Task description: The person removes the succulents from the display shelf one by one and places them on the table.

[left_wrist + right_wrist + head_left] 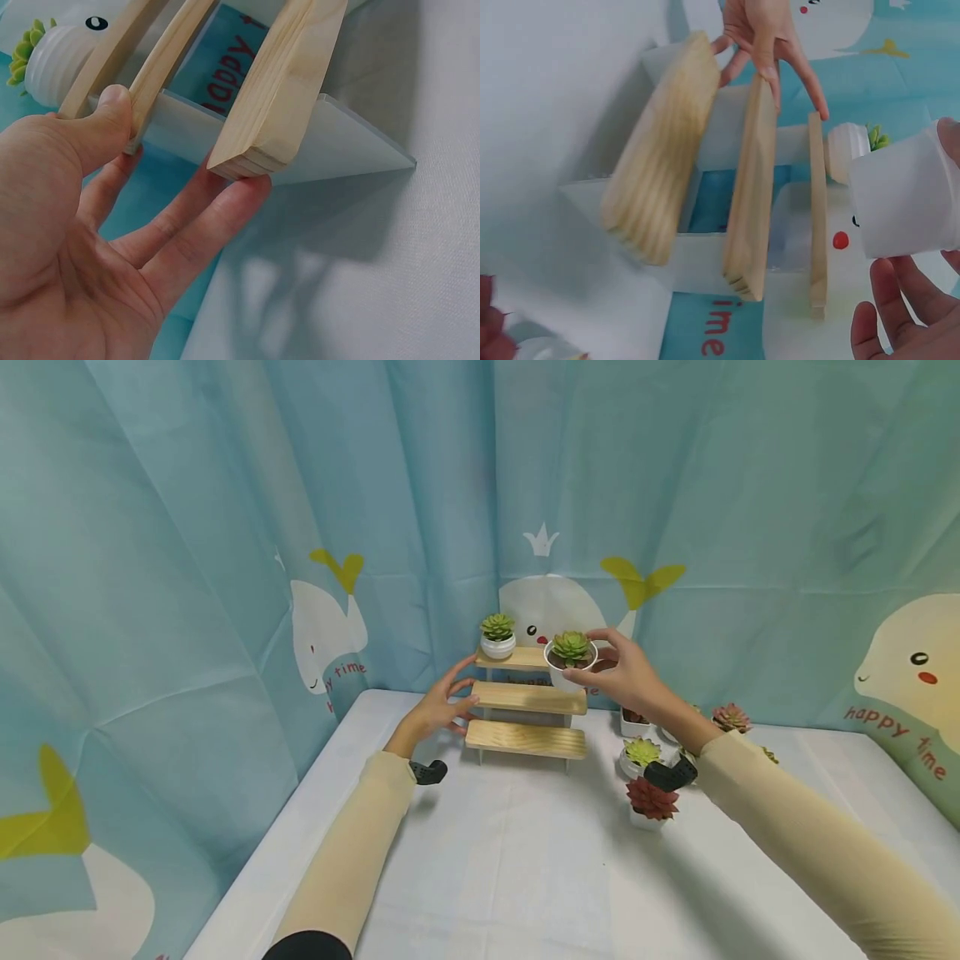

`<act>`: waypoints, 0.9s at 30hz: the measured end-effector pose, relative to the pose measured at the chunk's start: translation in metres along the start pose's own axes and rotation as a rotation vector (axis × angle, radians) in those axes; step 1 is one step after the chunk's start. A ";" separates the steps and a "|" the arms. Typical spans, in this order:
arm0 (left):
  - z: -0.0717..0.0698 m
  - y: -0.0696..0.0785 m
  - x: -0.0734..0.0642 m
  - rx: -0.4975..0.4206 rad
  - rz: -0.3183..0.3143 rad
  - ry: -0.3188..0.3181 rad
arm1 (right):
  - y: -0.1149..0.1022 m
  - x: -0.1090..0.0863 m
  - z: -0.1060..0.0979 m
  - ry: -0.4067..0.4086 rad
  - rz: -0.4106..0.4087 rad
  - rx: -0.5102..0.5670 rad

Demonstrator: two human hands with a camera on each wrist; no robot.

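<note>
My right hand (633,681) grips a white pot with a green succulent (572,647) by its rim and side, holding it in front of the top board's right end. The wooden three-step stand (527,738) has pale boards on whitish side panels. At its left side, my left hand (433,710) touches the board ends with spread fingers. In the left wrist view its thumb lies against the middle board (169,67), and other fingertips meet the end of the lowest board (281,97). A small green succulent in a ribbed white pot (498,637) stands on the top board's left end.
Right of the stand, several potted succulents are grouped, partly behind my right forearm. Among them are a dark red one (652,799), a yellow-green one (642,752) and a pinkish one (731,718). A blue curtain (435,485) with printed whales hangs behind the white table (495,860).
</note>
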State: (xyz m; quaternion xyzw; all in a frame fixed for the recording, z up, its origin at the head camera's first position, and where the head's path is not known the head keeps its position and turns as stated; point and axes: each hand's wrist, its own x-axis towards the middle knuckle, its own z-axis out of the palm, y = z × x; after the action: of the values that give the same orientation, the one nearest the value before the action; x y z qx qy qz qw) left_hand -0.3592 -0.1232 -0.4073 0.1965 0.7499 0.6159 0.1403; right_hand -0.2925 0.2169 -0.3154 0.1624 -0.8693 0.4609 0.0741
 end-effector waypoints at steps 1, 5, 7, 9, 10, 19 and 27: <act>0.000 0.000 0.000 0.000 0.000 -0.001 | 0.000 -0.004 -0.001 -0.003 0.001 -0.009; 0.001 -0.001 -0.002 0.005 0.012 -0.006 | 0.002 -0.018 -0.005 -0.021 -0.001 -0.036; 0.001 0.000 -0.003 0.006 0.018 -0.008 | 0.004 -0.026 -0.007 -0.025 0.005 -0.033; 0.001 0.000 -0.004 0.010 0.022 -0.010 | 0.005 -0.034 -0.010 -0.028 0.011 -0.032; 0.001 0.000 -0.004 0.010 0.022 -0.009 | 0.006 -0.038 -0.012 -0.029 0.010 -0.036; 0.001 0.001 -0.003 -0.003 0.028 -0.013 | 0.012 -0.082 -0.036 -0.033 0.051 -0.074; 0.000 0.000 0.000 0.006 0.020 -0.007 | 0.032 -0.115 -0.056 0.014 0.071 -0.088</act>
State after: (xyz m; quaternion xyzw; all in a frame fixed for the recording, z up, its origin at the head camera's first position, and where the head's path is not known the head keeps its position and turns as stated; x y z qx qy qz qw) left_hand -0.3589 -0.1237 -0.4069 0.2064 0.7494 0.6141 0.1362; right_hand -0.1972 0.3042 -0.3407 0.1248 -0.8934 0.4256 0.0712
